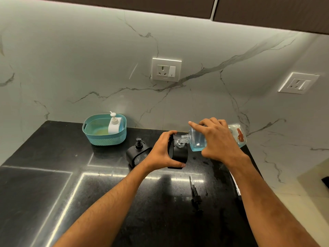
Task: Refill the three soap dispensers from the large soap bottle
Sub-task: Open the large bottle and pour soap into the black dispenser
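A home kitchen: black stone counter (53, 184), marble-look backsplash (89, 59), 2 wall sockets (166, 70), dark overhead cabinets (124, 2).

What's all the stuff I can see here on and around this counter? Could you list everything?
Large soap bottle: one, clear with blue liquid, tipped sideways, neck at the open dispenser's mouth.
Open dispenser: one, black, counter centre, pump off.
Closed dispenser: one, black, pump on, left of the open one.
White dispenser: one, white, inside the basket.
Basket: one, teal, back left by the wall.
Loose pump: one, black, lying on the counter in front.
Counter: one, black stone.
Wall sockets: two, white, on the marble wall.
Left hand: grips the open dispenser.
Right hand: holds the large soap bottle.
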`<state>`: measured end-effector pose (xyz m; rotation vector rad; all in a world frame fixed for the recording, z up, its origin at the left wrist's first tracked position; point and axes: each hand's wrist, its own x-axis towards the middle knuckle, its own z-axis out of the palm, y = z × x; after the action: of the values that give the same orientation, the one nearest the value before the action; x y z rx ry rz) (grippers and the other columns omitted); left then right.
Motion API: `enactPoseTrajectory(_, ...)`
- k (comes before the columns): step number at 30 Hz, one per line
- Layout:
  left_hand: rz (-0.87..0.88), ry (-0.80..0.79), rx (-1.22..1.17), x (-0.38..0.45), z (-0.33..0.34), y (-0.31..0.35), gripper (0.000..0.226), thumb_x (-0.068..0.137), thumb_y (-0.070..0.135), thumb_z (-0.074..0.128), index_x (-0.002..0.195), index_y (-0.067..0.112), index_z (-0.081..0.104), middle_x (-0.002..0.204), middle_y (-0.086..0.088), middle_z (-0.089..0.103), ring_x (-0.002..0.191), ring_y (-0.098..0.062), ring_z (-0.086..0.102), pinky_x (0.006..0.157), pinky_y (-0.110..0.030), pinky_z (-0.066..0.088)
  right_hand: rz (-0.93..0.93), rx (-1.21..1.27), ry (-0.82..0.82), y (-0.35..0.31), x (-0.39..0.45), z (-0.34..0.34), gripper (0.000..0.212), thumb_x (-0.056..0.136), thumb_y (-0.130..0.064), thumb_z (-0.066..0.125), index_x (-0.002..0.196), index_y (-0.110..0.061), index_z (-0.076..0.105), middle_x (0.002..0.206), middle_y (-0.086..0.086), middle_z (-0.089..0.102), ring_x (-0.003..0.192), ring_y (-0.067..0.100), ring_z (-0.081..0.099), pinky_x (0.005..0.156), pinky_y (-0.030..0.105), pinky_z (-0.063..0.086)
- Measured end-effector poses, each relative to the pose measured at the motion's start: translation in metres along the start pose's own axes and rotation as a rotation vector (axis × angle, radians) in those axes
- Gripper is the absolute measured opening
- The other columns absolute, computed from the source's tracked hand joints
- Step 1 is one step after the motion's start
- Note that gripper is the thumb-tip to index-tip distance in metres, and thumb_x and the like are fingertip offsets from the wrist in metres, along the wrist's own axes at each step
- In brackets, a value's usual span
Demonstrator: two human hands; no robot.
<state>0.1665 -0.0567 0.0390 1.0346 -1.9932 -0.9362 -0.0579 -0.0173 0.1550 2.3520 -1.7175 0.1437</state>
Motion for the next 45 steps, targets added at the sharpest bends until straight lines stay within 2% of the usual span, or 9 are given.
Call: enactPoseTrajectory(45,0.001,-0.014,0.010,0.0006,0.0024,-0.0002,0.121,0.053,0.051,0.100,0.152,0.026,0.035,0.145,0.010,0.043,0.135,-0.014,0.049,0.114,-0.041,0.048,-0.004,-0.008,-0.012,0.0008,-0.0025,-0.0030,0.100,0.067,-0.031,0.082,0.157,-0.035,0.036,0.131,0.000,0.057,0.119,0.021,0.049,0.104,0.042,0.038)
